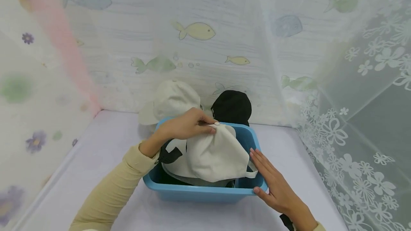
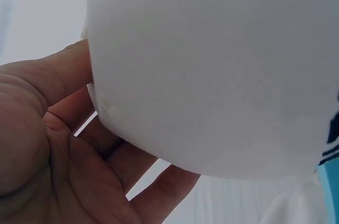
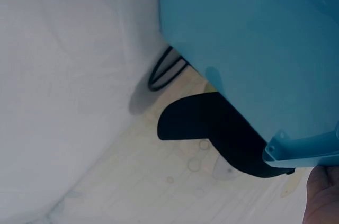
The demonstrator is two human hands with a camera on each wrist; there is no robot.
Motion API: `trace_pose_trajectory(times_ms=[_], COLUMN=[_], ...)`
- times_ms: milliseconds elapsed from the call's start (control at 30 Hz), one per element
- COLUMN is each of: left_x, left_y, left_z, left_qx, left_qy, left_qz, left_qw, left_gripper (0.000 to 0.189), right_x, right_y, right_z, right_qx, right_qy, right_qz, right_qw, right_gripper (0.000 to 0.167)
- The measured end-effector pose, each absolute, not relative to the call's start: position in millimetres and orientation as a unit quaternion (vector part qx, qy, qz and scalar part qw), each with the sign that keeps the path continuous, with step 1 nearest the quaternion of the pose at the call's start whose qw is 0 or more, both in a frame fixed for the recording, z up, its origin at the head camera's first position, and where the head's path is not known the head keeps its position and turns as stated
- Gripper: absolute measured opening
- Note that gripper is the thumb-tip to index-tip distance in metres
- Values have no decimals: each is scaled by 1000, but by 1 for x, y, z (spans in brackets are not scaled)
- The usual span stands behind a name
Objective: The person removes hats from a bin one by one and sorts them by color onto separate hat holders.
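A white cap (image 1: 218, 156) lies tilted inside a light blue plastic basin (image 1: 200, 189), with its strap end toward the basin's right side. My left hand (image 1: 184, 124) pinches the crown near its top button. The left wrist view shows pale fabric (image 2: 212, 75) close up, with thumb and fingers at its edge. Straight fingers of my right hand (image 1: 273, 184) rest along the basin's right rim, thumb at the front corner. In the right wrist view, that hand (image 3: 323, 197) touches the blue rim. Something dark shows under the cap; what it is cannot be told.
Behind the basin, a cream cap (image 1: 176, 99) stands on the left and a black cap (image 1: 232, 106) on the right. A thin black loop (image 3: 153, 78) touches the white cloth by the basin. Fish-patterned curtain (image 1: 199, 45) and flowered netting (image 1: 369, 159) enclose the table.
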State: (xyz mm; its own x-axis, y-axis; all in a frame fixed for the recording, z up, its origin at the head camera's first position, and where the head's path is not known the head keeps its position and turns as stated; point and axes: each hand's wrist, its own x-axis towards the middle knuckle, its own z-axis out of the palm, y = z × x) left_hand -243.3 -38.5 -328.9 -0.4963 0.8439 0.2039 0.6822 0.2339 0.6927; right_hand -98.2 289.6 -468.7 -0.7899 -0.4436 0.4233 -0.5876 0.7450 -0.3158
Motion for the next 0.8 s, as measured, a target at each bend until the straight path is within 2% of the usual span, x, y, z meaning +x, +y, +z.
trace_pose_trajectory(times_ms=[133,500,800], left_x=[-243,-243,-243], left_y=[-42,-49,-56], left_z=[-324,-312,-300], left_qx=[476,472,466], left_qy=[787,781,775], left_qz=[379,396,421], left_qw=[103,101,67], left_gripper=[32,28,30], right_x=[-98,-100,-101], right_y=[289,287,286], right_z=[-470,-471,-472], right_qx=[274,270,269], right_qy=[-920,-911,-911], right_qz=[230,270,270], right_qw=[159,152,156], right_gripper=[81,78,77])
